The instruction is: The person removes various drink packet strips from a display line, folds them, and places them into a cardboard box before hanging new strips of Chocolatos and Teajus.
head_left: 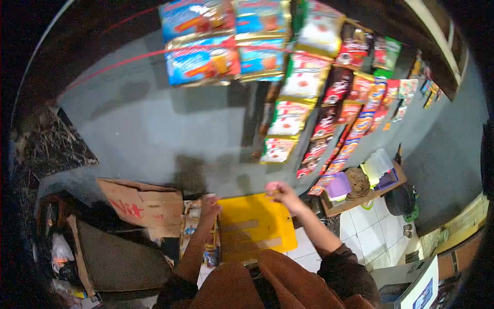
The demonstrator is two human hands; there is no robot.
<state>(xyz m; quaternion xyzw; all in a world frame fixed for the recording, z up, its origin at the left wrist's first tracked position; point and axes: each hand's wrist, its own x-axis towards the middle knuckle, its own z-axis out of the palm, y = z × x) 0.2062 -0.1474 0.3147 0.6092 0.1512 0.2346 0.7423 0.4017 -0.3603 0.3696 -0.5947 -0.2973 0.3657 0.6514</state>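
Observation:
A flat yellow cardboard piece (257, 226) with strips of brown tape lies low in the middle of the head view. My left hand (210, 207) rests on its left edge, fingers closed over it. My right hand (280, 193) pinches the top right corner of the same yellow piece. Both forearms reach forward from brown sleeves. Under my left arm sit strips of sachets (191, 226) in a stack.
Strips of hanging sachet packets (309, 77) cover the grey wall ahead. A brown carton flap (141, 203) with red writing lies left. A low wooden shelf (360, 198) with plastic containers and a purple lid stands right, on white tiles.

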